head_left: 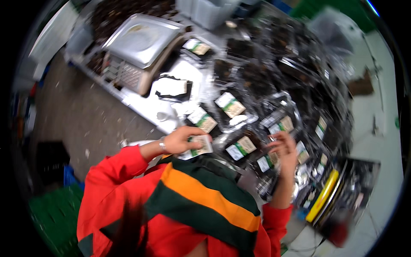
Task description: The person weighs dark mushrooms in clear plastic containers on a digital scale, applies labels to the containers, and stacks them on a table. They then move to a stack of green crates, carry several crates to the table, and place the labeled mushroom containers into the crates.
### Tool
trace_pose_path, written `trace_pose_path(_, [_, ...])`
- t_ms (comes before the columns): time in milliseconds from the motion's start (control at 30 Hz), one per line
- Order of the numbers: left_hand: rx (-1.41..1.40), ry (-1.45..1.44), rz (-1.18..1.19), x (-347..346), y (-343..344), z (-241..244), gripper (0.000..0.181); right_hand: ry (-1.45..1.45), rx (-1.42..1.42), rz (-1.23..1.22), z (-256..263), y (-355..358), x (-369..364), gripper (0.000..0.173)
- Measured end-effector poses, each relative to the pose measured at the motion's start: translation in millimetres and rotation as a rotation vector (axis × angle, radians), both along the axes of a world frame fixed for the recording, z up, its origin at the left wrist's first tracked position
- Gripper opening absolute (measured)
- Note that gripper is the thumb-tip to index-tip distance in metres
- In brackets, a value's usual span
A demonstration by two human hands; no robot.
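In my left hand (184,141) is a printed label (203,144) in white, green and beige, gripped between thumb and fingers. My right hand (284,147), fingers slightly bent, hovers over or rests on the labelled packs; blur hides whether it touches or holds anything. Between the hands lies a clear plastic pack (240,148) with dark contents and a similar label. Several more labelled packs lie around, one open-looking tray (230,105) just beyond and another pack (282,126) above my right hand.
A scale with a metal pan (143,38) stands at the back left, beside loose dark pieces (110,16). Clear packs with dark contents are piled at the back right. A yellow-edged device (322,196) is at the right. Green crates (56,218) stand at the lower left.
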State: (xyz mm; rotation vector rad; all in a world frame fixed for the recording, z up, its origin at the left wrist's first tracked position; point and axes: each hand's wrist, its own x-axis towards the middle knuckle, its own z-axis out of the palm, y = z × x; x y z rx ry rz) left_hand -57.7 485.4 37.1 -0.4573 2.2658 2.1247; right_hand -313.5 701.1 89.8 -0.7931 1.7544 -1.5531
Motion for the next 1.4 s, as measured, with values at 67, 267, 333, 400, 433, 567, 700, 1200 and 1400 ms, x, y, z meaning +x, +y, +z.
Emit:
trace_pose_path(67, [-0.003, 0.074, 0.075, 10.1, 3.1, 8.7, 0.030, -0.071, 0.126, 0.321, -16.1, -49.7, 68.6, 0.033])
trace_pose_path(267, [-0.145, -0.047, 0.490, 60.3, 5.0, -3.3, 0.033, -0.278, 0.300, 0.520, -43.8, -111.0, 154.7, 0.018])
trace_pose_path(333, [-0.248, -0.114, 0.547, 82.6, 2.3, -18.0, 0.040, -0.220, 0.277, 0.566, -55.4, -120.9, 173.4, 0.010])
trace_pose_path(400, [-0.257, -0.134, 0.625, 106.8, -2.2, -28.0, 0.050, -0.041, 0.271, 0.702, -63.6, -139.2, 191.2, 0.012])
trace_pose_path(433, [-0.153, -0.224, 0.571, 122.5, -9.5, -18.0, 0.047, 0.050, 0.265, 0.761, -67.3, -148.5, 198.0, 0.013])
trace_pose_path(567, [-0.341, -1.116, 0.208, 287.2, -39.1, -62.7, 0.031, 0.430, 0.255, 0.860, -66.5, -169.0, 216.5, 0.039])
trace_pose_path(700, [-0.334, -1.875, -0.221, 656.7, 56.2, -166.6, 0.034, 0.539, 0.211, 0.652, -75.8, -174.3, 218.5, 0.044])
trace_pose_path(1200, [-0.541, -0.529, 0.787, 309.0, -96.4, -103.9, 0.039, 0.409, 0.294, 1.109, -116.9, -207.5, 267.9, 0.033])
trace_pose_path(1400, [-0.256, -0.248, 1.175, 165.1, -110.5, -112.3, 0.041, 0.161, 0.466, 0.968, -113.5, -181.4, 254.9, 0.029])
